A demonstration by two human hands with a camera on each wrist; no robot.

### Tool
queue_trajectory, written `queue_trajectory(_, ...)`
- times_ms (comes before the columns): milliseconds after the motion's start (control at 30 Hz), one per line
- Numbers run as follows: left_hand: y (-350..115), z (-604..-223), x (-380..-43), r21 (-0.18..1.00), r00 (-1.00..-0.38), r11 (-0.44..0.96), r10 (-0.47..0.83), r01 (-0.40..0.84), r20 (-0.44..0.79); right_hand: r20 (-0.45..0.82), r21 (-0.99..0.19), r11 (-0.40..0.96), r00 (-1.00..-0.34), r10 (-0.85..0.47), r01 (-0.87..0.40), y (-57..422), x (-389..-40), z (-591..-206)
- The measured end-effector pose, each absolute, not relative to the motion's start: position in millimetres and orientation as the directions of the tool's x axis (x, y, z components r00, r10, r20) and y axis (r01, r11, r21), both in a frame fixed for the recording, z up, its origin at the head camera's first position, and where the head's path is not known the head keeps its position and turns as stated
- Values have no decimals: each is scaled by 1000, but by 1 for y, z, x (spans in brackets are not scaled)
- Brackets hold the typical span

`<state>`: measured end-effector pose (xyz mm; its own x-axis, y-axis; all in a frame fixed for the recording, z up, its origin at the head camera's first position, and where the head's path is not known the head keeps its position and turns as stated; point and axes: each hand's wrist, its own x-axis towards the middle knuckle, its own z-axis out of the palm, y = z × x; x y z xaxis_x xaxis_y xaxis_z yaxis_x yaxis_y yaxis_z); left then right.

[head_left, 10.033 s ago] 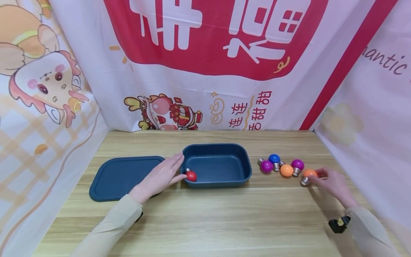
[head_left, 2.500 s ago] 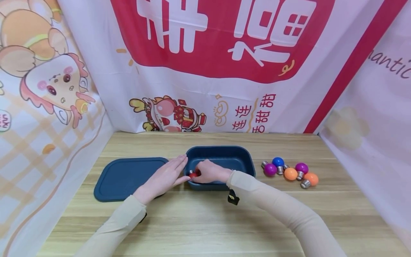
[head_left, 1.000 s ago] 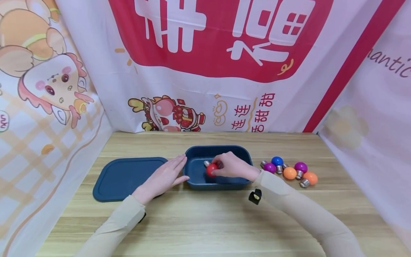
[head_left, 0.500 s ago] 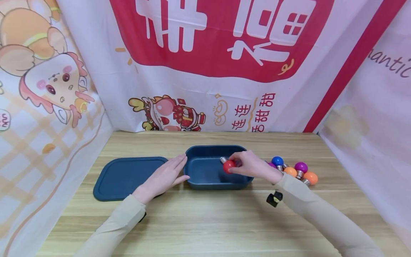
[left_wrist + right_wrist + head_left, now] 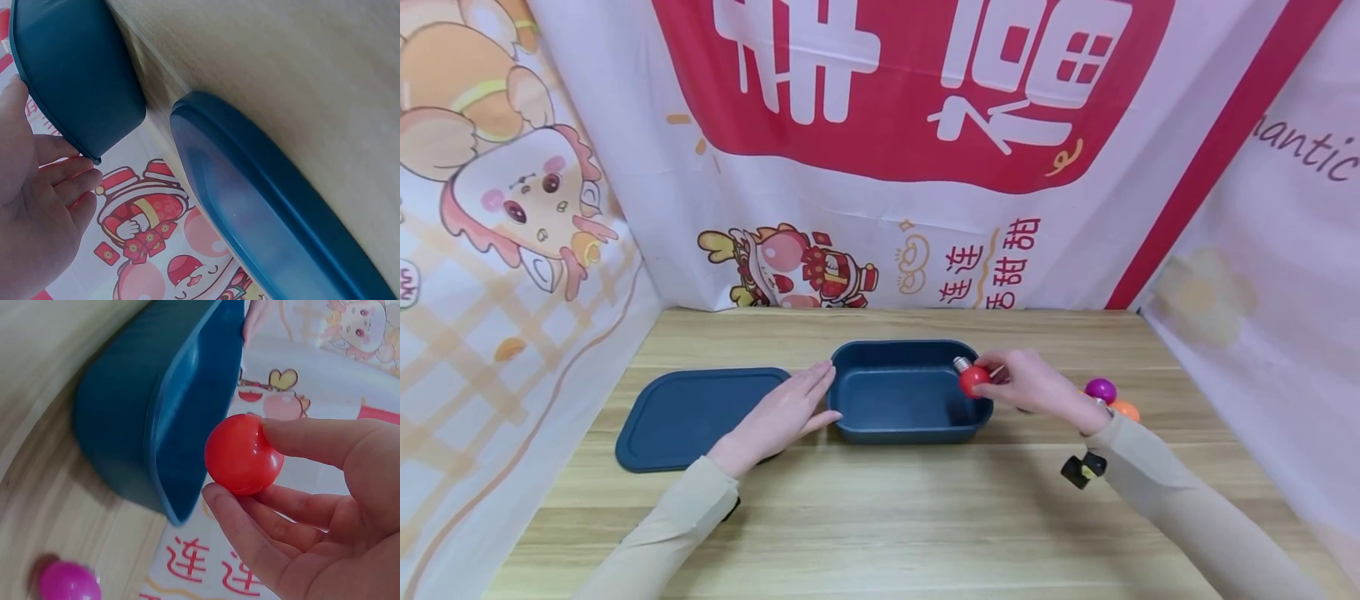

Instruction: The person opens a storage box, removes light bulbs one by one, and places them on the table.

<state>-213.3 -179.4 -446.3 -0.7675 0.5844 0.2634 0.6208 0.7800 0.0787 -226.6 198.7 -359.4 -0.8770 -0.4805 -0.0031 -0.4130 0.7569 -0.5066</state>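
Between thumb and fingers, my right hand [image 5: 1030, 385] pinches a red light bulb [image 5: 973, 381] over the right end of a dark blue box [image 5: 910, 436]. The bulb's metal screw base points up and left in the head view, and its round red globe [image 5: 242, 454] fills the grip in the right wrist view. No other bulb shows inside the box. At the box's left end, my left hand [image 5: 782, 417] touches the rim with nearly straight fingers. In the left wrist view its fingertips [image 5: 84, 172] lie along the box's outer wall [image 5: 81, 75].
A flat dark blue lid [image 5: 692, 421] lies left of the box, partly under my left forearm and hand. Right of the box, a purple bulb [image 5: 1101, 390] and an orange bulb [image 5: 1126, 409] show; others are hidden behind my right hand. Printed cloth [image 5: 880, 242] hangs behind the table.
My right hand has lifted the red bulb from the box's left corner and carried it right to the box's right end. My left hand stays at the rim.
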Motion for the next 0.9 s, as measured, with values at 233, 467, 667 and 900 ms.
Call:
queue_trajectory(233,-180,-447,-213,81,-777,788,577,611,251,25,-513,759,-891,-454,-401,224,-221,-358)
queue_trajectory(467,-180,-447,-213,78,-776,786,580,613,247,76,-461,782,-897,-436,-420,246,-213,-362)
queue_trajectory(667,-181,-447,-213,78,-772,783,582,617,255,20,-440,831,-929,-369,-340,262,-206,-369)
queue_trajectory(900,-180,-448,-214,77,-771,783,583,617,256,-1,-431,855,-947,-321,-289,277,-196,-382)
